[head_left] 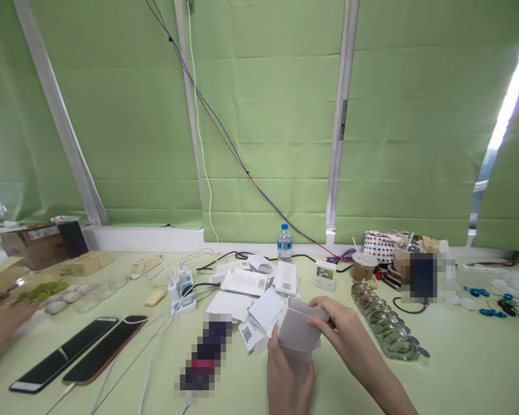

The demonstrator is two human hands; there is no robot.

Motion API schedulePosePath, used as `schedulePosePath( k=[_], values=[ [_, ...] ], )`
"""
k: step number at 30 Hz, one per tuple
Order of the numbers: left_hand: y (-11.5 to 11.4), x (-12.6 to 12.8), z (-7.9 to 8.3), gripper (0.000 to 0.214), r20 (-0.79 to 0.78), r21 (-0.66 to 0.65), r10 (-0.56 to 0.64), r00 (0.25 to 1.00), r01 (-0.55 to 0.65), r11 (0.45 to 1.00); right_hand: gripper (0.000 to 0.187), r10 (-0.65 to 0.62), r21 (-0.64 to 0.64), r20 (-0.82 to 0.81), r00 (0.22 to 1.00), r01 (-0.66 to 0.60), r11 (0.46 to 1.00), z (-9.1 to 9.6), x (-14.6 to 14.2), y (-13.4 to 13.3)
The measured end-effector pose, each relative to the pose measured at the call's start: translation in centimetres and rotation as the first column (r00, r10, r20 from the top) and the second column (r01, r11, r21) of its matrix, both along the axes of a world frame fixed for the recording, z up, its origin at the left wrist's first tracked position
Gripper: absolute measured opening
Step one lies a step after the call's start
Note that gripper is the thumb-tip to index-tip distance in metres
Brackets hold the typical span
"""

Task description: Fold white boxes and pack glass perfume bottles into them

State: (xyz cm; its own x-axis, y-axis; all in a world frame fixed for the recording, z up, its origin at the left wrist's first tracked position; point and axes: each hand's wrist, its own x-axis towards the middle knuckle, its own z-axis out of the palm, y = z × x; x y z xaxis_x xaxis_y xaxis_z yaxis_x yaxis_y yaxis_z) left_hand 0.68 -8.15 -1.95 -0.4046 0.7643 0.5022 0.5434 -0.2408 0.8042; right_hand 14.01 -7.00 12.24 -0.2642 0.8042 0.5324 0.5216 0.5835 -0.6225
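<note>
The white box stood above the tabletop, tilted in the grip of both hands, just in front of a heap of flat white cartons. The left hand was wrapped around its lower part from below, thumb on one side and fingers on the other; the right hand was closed at the upper right edge, thumb and fingertips pinching what looked like a flap.

Judged from this hold, the step was the shaping of the box's end, and good work asked for a firm but light left grip — thin card would probably dent under a hard squeeze. The right fingers did best to bend the flap along its crease, evenly, rather than tug at a corner. Keeping the walls square mattered too, since a skewed box would likely make the flap bind. The inside was hidden, so its contents could not be told. Elbow room counted as well: the row of clear packs lay near the right forearm — an easy thing to knock.
</note>
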Motion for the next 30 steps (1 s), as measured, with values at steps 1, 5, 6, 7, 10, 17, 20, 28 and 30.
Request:
schedulePosePath(
  k=[1, 5, 6, 7, 10, 17, 20, 28, 30],
  values=[
    [0.0, -0.1, 0.0, 0.070, 0.004, -0.008, -0.006, 1.000, 0.006, 1.000, 0.007, 0.001, 0.001, 0.013, 1.000, -0.001, 1.000, 0.0, 0.0, 0.0],
    [-0.1, -0.3, -0.1, 0.071, 0.008, -0.054, -0.001, 1.000, 0.001, 0.999, 0.011, 0.015, -0.032, 0.057, 0.998, -0.013, 0.999, 0.5, 0.0, 0.0],
    [-0.1, -0.3, -0.2, 0.071, 0.007, -0.059, 0.002, 1.000, -0.001, 0.998, 0.011, 0.018, -0.039, 0.068, 0.998, -0.015, 0.999, 0.8, 0.0, 0.0],
    [-0.1, -0.3, -0.2, 0.071, 0.006, -0.061, 0.000, 1.000, 0.000, 0.998, 0.011, 0.024, -0.047, 0.079, 0.997, -0.020, 0.999, 1.0, 0.0, 0.0],
    [0.1, -0.2, -0.5, 0.070, -0.005, -0.038, -0.019, 1.000, 0.019, 0.999, 0.012, 0.030, -0.061, 0.102, 0.994, -0.024, 0.998, 1.4, -0.1, 0.1],
    [0.4, 0.1, -1.5, 0.086, 0.010, -0.012, -0.020, 1.000, 0.021, 1.000, 0.015, 0.067, -0.098, 0.202, 0.977, -0.048, 0.994, -2.1, -1.5, 0.3],
    [0.7, 0.2, -1.9, 0.088, 0.011, -0.002, 0.002, 1.000, -0.002, 1.000, 0.022, 0.043, -0.029, 0.244, 0.969, -0.036, 0.999, -5.1, -1.9, 0.5],
    [1.1, 0.1, -2.8, 0.067, -0.040, 0.077, 0.053, 0.998, -0.050, 0.996, 0.026, -0.219, 0.587, 0.244, 0.945, 0.036, 0.809, -10.8, -1.7, 1.4],
    [1.1, 0.0, -3.1, 0.066, -0.012, 0.052, 0.038, 0.999, -0.037, 0.998, 0.029, -0.235, 0.620, 0.242, 0.941, 0.037, 0.784, -11.5, -1.3, 1.2]
  ],
)
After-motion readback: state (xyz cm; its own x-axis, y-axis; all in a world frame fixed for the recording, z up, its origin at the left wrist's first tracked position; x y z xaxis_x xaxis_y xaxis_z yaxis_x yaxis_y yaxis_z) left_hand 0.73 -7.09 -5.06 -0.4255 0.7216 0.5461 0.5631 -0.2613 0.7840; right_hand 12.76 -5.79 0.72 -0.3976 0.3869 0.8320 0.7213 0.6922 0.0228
